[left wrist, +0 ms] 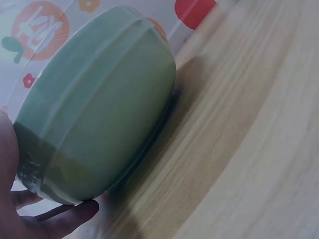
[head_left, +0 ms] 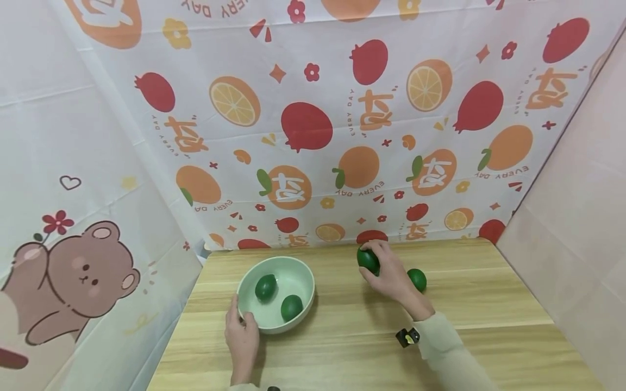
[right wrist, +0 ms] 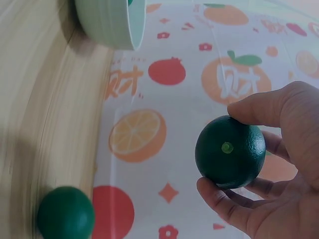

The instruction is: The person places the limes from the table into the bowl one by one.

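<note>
white fruit-print cloth backdrop (head_left: 332,217) reads "every day" in small caps, some of it upside down, w/ big chinese characters in orange & white; l side cloth (head_left: 161,239) has a brown cartoon bear. r hand (head_left: 389,278) has thumb & fingers curled round a glossy dark green, roundish citrus-like fruit (head_left: 368,260), held just above the surface (head_left: 342,347), well apart from bowl. its pale green stem button (right wrist: 227,147) faces the r wrist cam; from head view it's slightly oval, long axis running upper l to lower r. skin finely pitted. 2nd green fruit (head_left: 417,279) sits on surface near r hand. l hand (head_left: 242,330) grips near side of a round, pale green, smooth glossy bowl (head_left: 312,277), thumb at rim, fingers outside; 2 more green fruits (head_left: 292,308) inside, apart. surface = light wood grain.
</note>
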`<move>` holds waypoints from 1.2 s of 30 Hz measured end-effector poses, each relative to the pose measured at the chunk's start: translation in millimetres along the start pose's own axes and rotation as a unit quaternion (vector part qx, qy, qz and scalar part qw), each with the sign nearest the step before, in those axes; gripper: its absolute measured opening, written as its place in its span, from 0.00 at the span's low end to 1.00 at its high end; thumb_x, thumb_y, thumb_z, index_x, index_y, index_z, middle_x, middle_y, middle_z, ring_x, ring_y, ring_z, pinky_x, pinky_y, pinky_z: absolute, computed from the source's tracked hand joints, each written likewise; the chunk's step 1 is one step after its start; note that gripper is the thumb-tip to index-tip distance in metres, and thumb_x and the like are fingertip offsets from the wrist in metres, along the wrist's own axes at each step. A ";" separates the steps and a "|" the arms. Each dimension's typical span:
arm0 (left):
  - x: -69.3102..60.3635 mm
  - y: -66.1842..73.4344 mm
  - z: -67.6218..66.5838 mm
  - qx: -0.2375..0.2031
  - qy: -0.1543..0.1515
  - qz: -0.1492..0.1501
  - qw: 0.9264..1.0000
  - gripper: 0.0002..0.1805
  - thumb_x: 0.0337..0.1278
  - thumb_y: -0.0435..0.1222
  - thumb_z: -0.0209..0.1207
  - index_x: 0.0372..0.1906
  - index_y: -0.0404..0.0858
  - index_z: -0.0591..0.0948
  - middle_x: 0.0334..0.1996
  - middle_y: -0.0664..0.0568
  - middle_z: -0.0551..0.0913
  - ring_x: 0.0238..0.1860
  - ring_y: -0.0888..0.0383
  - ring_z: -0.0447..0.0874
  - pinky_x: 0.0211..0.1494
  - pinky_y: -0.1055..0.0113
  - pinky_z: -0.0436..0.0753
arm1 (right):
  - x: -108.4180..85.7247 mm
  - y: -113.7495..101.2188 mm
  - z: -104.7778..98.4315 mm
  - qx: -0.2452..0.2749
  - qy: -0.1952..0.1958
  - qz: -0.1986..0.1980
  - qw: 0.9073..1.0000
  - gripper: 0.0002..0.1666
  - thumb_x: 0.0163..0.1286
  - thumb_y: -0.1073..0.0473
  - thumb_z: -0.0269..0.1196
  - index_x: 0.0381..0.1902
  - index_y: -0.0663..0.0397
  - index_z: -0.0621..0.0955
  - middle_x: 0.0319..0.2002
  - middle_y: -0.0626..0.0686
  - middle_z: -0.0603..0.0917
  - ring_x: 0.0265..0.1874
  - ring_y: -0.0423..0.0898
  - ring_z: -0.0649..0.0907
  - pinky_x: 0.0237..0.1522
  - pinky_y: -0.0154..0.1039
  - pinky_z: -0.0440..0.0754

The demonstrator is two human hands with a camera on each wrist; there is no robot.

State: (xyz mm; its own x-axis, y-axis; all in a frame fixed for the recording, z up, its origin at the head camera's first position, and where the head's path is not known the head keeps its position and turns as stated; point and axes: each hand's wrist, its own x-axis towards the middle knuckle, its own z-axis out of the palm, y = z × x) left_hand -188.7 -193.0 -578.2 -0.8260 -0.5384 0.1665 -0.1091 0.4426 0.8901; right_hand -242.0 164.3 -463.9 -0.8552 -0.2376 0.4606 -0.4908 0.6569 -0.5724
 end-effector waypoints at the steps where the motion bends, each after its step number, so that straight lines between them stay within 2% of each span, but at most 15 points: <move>1: 0.2 -0.3 -0.7 -0.004 -0.003 -0.003 1.000 0.33 0.70 0.30 0.43 0.79 0.37 0.58 0.75 0.32 0.64 0.74 0.32 0.66 0.74 0.42 0.75 | 0.7 -2.4 1.8 0.001 0.000 -0.005 1.000 0.27 0.62 0.60 0.71 0.58 0.51 0.77 0.61 0.60 0.76 0.49 0.55 0.82 0.47 0.51 0.87; 7: -0.6 -2.7 -3.8 -0.020 -0.016 -0.019 1.000 0.33 0.71 0.32 0.42 0.80 0.40 0.56 0.75 0.33 0.63 0.74 0.33 0.65 0.75 0.40 0.73 | 3.7 -15.6 12.0 0.013 -0.009 -0.023 1.000 0.26 0.61 0.62 0.72 0.57 0.52 0.77 0.61 0.60 0.76 0.49 0.54 0.82 0.47 0.49 0.89; 14: -3.1 -4.7 -2.2 -0.013 -0.007 0.003 1.000 0.33 0.72 0.32 0.43 0.80 0.39 0.58 0.73 0.32 0.67 0.73 0.33 0.67 0.76 0.38 0.71 | 8.2 -28.5 24.9 0.032 -0.018 -0.027 0.999 0.26 0.61 0.62 0.72 0.56 0.52 0.78 0.60 0.60 0.76 0.49 0.52 0.83 0.47 0.47 0.89; 24: -3.2 -3.9 -3.2 -0.010 0.000 0.010 1.000 0.32 0.73 0.33 0.41 0.80 0.42 0.58 0.74 0.34 0.66 0.75 0.34 0.64 0.78 0.37 0.67 | 15.2 -42.3 46.5 0.056 -0.042 -0.035 0.997 0.26 0.63 0.59 0.71 0.57 0.49 0.78 0.61 0.56 0.76 0.56 0.51 0.82 0.55 0.48 0.88; 28: -2.8 -3.4 -2.7 -0.009 -0.006 0.006 1.000 0.30 0.74 0.33 0.40 0.78 0.42 0.63 0.75 0.36 0.65 0.76 0.36 0.63 0.78 0.37 0.67 | 16.9 -47.4 53.7 0.057 -0.054 -0.030 0.996 0.25 0.64 0.58 0.71 0.58 0.48 0.77 0.61 0.54 0.76 0.56 0.50 0.81 0.57 0.47 0.88; 31: -2.5 -2.4 -1.6 -0.015 -0.009 0.002 1.000 0.26 0.73 0.33 0.41 0.72 0.40 0.70 0.74 0.37 0.67 0.76 0.36 0.64 0.78 0.37 0.68 | 18.8 -51.9 57.5 0.062 -0.057 -0.036 0.996 0.25 0.64 0.59 0.71 0.58 0.48 0.77 0.61 0.54 0.76 0.55 0.49 0.81 0.56 0.47 0.88; 36: -5.2 -0.9 -2.3 -0.038 -0.011 -0.014 0.999 0.22 0.73 0.33 0.43 0.66 0.38 0.75 0.73 0.38 0.69 0.74 0.36 0.68 0.74 0.36 0.73 | 19.9 -58.3 64.2 0.079 -0.070 -0.048 0.993 0.25 0.64 0.59 0.71 0.58 0.48 0.77 0.60 0.54 0.76 0.55 0.50 0.81 0.57 0.45 0.88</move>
State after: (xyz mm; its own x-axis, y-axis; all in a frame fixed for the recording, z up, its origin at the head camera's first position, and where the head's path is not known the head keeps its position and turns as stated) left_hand -183.0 -192.3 -578.8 -0.8359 -0.5327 0.1326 -0.0900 0.3712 0.9242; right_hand -241.1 75.4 -464.9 -0.8130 -0.3976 0.4254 -0.5811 0.5084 -0.6355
